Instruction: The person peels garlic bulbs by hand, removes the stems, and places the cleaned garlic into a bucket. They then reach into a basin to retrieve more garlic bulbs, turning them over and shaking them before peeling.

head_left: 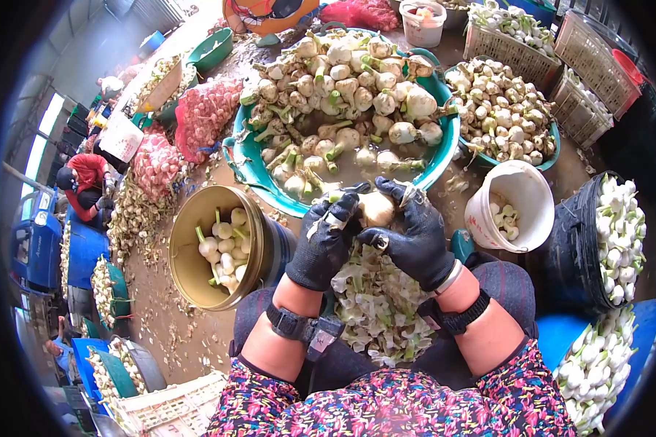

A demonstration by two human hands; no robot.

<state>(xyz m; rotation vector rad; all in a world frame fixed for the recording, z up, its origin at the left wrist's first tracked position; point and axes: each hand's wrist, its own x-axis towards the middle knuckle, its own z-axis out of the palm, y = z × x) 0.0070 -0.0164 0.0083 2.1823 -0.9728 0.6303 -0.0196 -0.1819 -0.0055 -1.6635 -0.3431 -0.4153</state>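
A whitish garlic bulb [377,209] is held between my two dark-gloved hands, just past the near rim of a large teal tub [251,171]. My left hand [326,237] has its fingers closed on the bulb's left side. From the right, my right hand [414,237] grips the same bulb with thumb and fingers. Inside the tub, many unpeeled bulbs [342,80] are heaped above muddy water. Below my hands lies a pile of peeled skins [379,306].
A tan bucket [184,247] with peeled bulbs stands at left, a white bucket [477,211] at right. Beyond it are a full basin [557,149] and a black bucket [572,247] of garlic. A person in red [87,178] works at far left, near pink net sacks [208,116].
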